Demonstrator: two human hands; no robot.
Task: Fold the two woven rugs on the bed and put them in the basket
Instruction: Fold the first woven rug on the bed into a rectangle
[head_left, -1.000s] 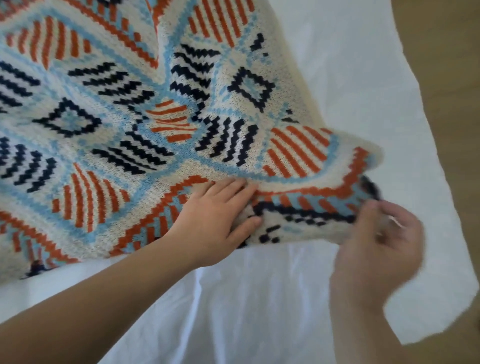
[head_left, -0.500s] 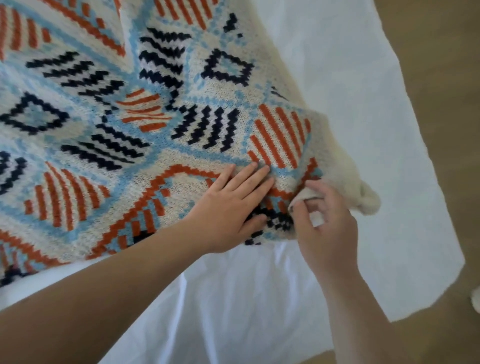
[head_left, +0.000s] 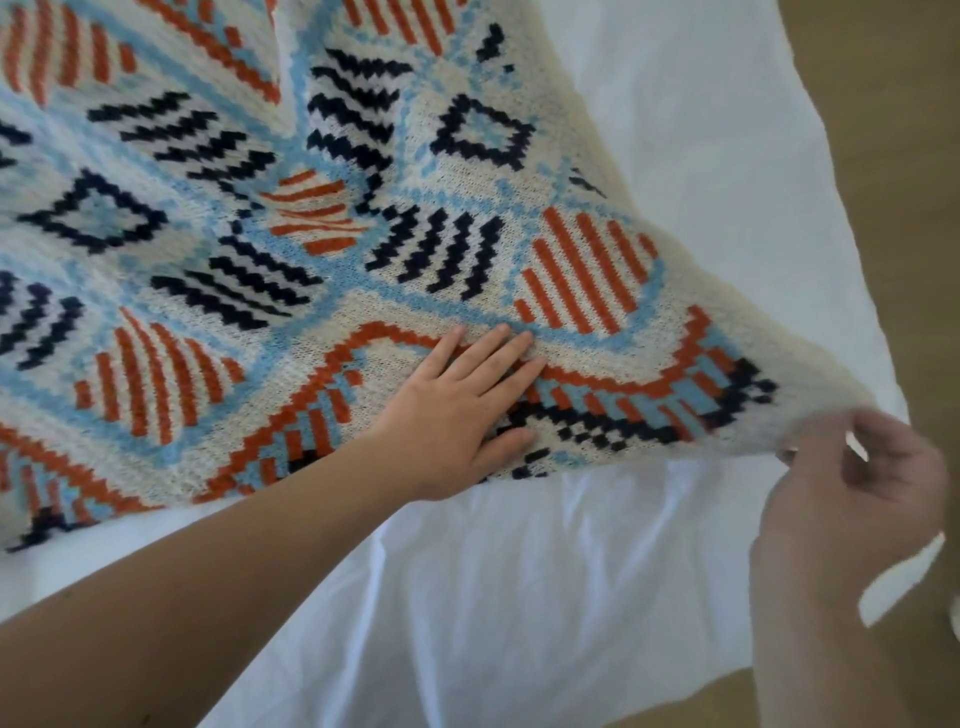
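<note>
**Looks like a bedroom at home**

Pretty clearly a bedroom: there's a bed with a wrinkled white sheet (head_left: 519, 597), a knitted patterned rug (head_left: 363, 208) spread across it, and tan wood-look flooring (head_left: 909, 130) along the right side.

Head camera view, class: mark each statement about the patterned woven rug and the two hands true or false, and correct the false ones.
1. The left hand lies flat on the orange, blue and navy patterned woven rug. True.
2. The right hand pinches the rug's corner. True.
3. The rug lies on a dark wooden table. False: on the white bed sheet.
4. A basket stands beside the rug. False: none is visible.
</note>
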